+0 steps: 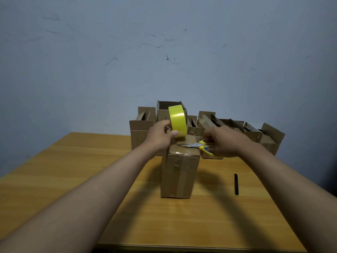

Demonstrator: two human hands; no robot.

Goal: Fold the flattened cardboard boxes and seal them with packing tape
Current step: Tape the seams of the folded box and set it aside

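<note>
While the left hand [160,135] grips the yellow tape roll [177,121] upright over the far top edge of the box [179,172], fingers and thumb curled round its rim, the right hand [225,141] holds the scissors [198,145], fingers closed through the yellow handles and blades pointing left across the box top toward the roll. On this evidence the step in hand is judged to be the cutting of a strip already laid on the box; the sealing of this box appears close to done. The strip between roll and box cannot be made out, so whether the blades are yet on it cannot be told. The next move would call for the roll to be kept pulled taut, the blades brought against the tape near the roll, one clean cut, and the free end pressed down flat. The box stands upright at the middle of the table [54,179], flaps closed, plain brown, with glossy clear tape running down its near face and some wrinkling near the top edge. Behind it, along the far side against the wall [164,52], stand more boxes [255,132] with flaps open, which suggests further sealing remains. A black stick [236,184] lies on the table to the right of the box, apart from it.
</note>
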